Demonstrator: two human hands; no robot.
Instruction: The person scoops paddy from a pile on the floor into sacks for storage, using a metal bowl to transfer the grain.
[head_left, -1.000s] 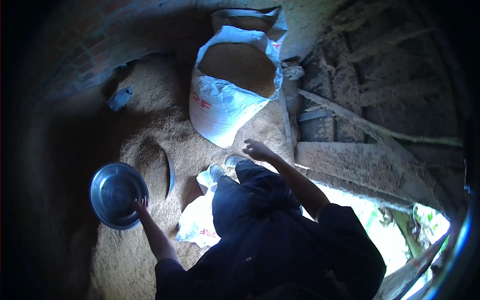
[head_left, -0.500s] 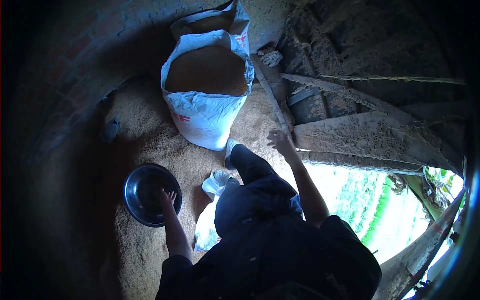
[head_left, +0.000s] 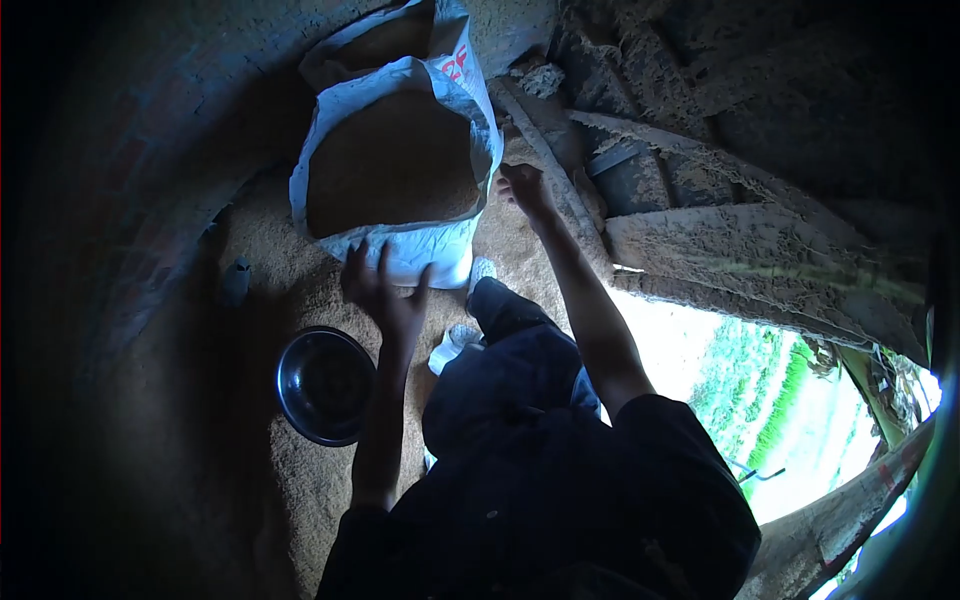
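Note:
A white woven sack (head_left: 420, 250), open at the top and full of brown husk-like material, stands on a loose pile of the same material. My left hand (head_left: 385, 290) is spread open just in front of the sack's near rim, holding nothing. My right hand (head_left: 522, 186) reaches to the sack's right rim; whether it grips the rim I cannot tell. A round metal bowl (head_left: 325, 385) lies on the pile to the left of my left arm, untouched.
A second sack (head_left: 400, 25) stands behind the first. A brick wall (head_left: 150, 150) curves at the left. Dusty wooden beams (head_left: 740, 250) rise at the right, with bright daylight and greenery below them. A crumpled white bag (head_left: 452, 345) lies by my leg.
My left hand has let go of the metal bowl, now lying on the pile, and moved up to the sack's near rim. My right hand has moved up to the sack's right rim.

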